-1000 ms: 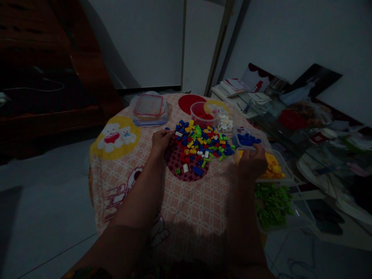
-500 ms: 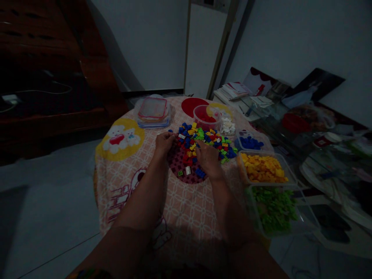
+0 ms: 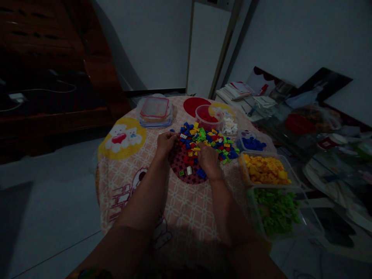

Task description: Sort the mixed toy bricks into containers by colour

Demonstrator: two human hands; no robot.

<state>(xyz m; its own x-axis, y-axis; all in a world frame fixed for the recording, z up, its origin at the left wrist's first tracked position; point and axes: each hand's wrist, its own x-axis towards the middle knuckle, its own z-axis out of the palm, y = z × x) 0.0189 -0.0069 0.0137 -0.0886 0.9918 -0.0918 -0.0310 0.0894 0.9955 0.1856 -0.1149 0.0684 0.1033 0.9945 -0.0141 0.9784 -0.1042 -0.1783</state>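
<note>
A mixed heap of toy building bricks (image 3: 204, 134) in blue, yellow, green, red and white lies on the patterned cloth (image 3: 186, 207). At its left edge is my left hand (image 3: 166, 142), its fingers curled together by some red bricks; whatever they hold is too dark to make out. My right hand (image 3: 208, 159) reaches into the near side of the heap, closed, with its fingertips at yellow bricks; its grip is hidden. Closer to me lie a white brick (image 3: 189, 170), a small green brick (image 3: 181, 173) and a blue brick (image 3: 201, 173).
Along the right stand clear tubs of blue bricks (image 3: 253, 143), yellow bricks (image 3: 266, 169) and green bricks (image 3: 277, 213). Behind the heap are a round tub (image 3: 207, 123) with red bricks and a white brick pile (image 3: 230, 127). Stacked lids (image 3: 155, 108) sit back left. A cluttered glass table adjoins right.
The view has shifted slightly, so everything sits a little further right. My right fingers have moved slightly among the yellow bricks; my left hand stays at the heap's left edge.
</note>
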